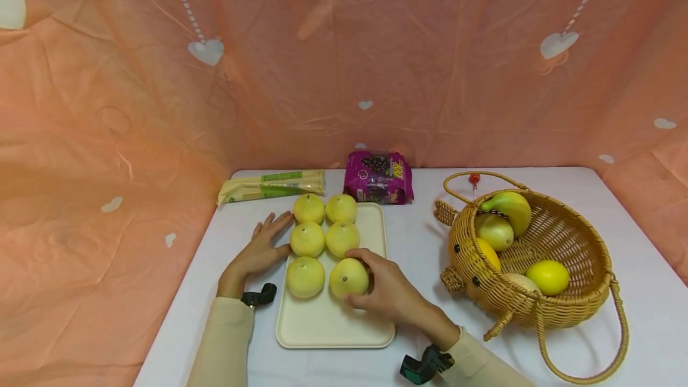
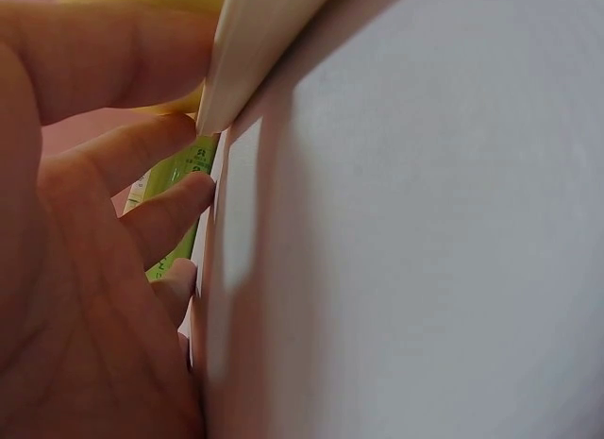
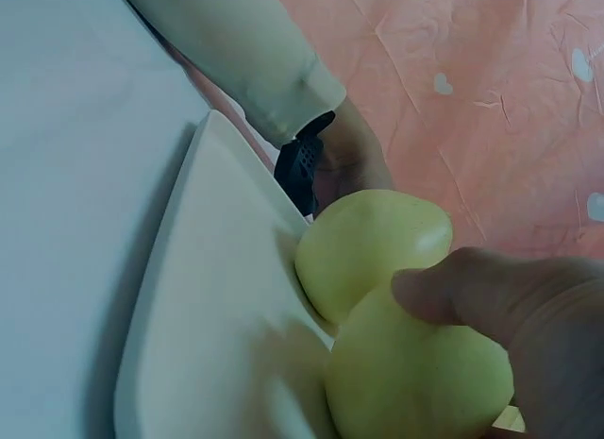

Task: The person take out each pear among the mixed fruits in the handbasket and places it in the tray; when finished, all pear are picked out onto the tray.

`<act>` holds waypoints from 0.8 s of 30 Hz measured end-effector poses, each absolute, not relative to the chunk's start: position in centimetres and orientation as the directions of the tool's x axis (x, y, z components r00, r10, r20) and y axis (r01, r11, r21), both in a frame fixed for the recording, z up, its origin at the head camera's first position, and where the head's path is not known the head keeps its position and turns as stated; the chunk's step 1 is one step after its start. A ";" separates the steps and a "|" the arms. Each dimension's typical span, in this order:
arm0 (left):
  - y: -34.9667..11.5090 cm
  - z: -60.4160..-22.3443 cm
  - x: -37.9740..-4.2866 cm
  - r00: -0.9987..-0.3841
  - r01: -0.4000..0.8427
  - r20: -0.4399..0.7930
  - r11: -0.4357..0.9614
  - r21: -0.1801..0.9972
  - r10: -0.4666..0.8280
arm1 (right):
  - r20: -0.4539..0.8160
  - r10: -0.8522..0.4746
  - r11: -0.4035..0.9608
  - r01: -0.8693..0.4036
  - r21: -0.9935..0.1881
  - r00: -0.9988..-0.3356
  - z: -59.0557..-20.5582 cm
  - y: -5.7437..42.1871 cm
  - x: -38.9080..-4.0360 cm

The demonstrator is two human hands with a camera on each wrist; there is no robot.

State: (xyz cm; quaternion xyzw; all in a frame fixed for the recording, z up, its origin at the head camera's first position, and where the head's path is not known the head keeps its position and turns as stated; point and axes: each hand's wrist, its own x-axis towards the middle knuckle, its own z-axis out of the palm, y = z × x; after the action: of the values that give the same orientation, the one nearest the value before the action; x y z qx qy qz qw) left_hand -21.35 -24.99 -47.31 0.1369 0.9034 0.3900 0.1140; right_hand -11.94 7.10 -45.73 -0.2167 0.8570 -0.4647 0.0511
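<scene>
Peach heart-print cloth is backing a white table [image 1: 419,243]. Left hand [image 1: 261,251] is lying flat, fingers straight, against the tray [image 1: 333,327] edge; only its wrist view is showing fingertips [image 2: 193,189] at the rim. Six pears are sitting on the tray; right hand [image 1: 388,291] is gripping the near-right pear [image 1: 348,278]. Basket [image 1: 570,309] is holding five fruits.

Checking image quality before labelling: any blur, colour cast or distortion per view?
Head view: sharp, evenly lit, wide-angle bending at the edges; right hand on a pear, soft shadows on the tray. Left wrist view: very close, left hand and tray edge soft, a hard shadow on the table. Right wrist view: bluish-green cast, thumb blurred.
</scene>
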 end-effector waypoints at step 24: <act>-24.9 -47.3 -21.3 -0.938 0.153 -0.103 0.663 0.733 0.331 | 0.215 -0.372 0.524 -0.395 -0.754 -0.903 -46.1 7.0 -11.9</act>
State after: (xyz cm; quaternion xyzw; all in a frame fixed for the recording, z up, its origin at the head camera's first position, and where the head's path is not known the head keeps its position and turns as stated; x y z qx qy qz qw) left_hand -21.33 -24.91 -47.34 0.1339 0.9045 0.3883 0.1146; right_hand -11.94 7.01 -46.13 -0.2199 0.8728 -0.4356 -0.0133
